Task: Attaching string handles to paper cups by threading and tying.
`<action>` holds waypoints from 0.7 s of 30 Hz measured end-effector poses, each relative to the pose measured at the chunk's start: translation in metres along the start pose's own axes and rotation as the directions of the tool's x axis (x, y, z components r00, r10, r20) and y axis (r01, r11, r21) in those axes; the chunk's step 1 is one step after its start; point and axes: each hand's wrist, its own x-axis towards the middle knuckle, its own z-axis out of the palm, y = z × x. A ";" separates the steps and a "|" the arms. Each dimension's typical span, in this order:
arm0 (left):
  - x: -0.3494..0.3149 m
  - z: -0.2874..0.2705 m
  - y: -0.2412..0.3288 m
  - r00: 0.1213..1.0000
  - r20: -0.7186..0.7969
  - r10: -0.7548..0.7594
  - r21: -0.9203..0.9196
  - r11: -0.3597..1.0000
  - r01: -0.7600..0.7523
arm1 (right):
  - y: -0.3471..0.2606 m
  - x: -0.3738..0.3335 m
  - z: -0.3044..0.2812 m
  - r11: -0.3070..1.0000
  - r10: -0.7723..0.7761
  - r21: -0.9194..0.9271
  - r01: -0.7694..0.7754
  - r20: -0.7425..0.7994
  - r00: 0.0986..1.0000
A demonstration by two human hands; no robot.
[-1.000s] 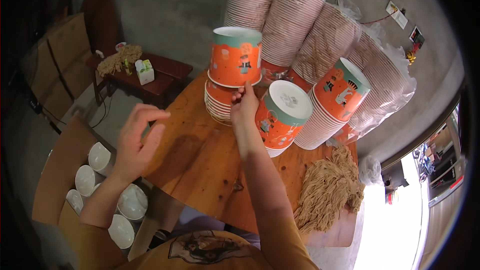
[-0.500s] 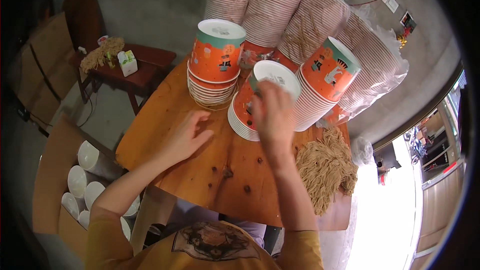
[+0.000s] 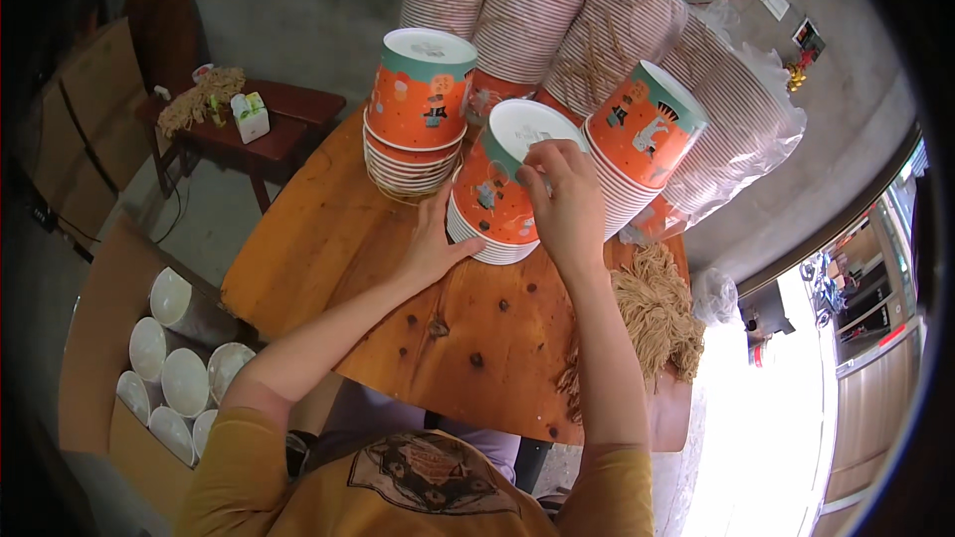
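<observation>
In the middle of the wooden table [image 3: 448, 328] stands a short stack of upside-down paper buckets [image 3: 494, 207], orange and green with cartoon figures and a white base. My left hand [image 3: 438, 247] holds the stack's lower left side, thumb across the white rims. My right hand [image 3: 567, 201] has its curled fingers on the right edge of the top bucket, near its base. To the left stands another bucket stack [image 3: 420, 104], with tan string around its lower rims. A taller bucket stack [image 3: 642, 134] is close by on the right.
Tall bagged bucket stacks [image 3: 532, 20] line the table's back. A bundle of tan string [image 3: 657, 308] lies at its right edge. On the lower left, a cardboard box [image 3: 95, 338] holds several white-lined buckets. A red bench [image 3: 298, 109] carries more string and a tissue pack [image 3: 251, 119].
My left hand has moved right and up from above the table onto the middle stack. My right hand has shifted slightly right, to the top bucket's edge. The view has shifted a little.
</observation>
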 end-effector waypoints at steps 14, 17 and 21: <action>0.013 0.009 0.022 0.989 -0.133 -0.065 0.048 0.996 0.072 | 0.003 0.015 -0.032 0.995 -0.060 0.066 0.071 -0.157 0.986; 0.016 0.012 0.028 0.984 -0.167 -0.056 0.004 0.998 0.057 | -0.003 0.018 -0.050 0.995 -0.015 0.093 0.035 -0.205 0.979; 0.009 0.009 0.066 0.926 -0.288 0.244 0.031 0.969 -0.245 | -0.010 0.015 -0.087 0.990 -0.090 0.066 0.125 -0.393 0.915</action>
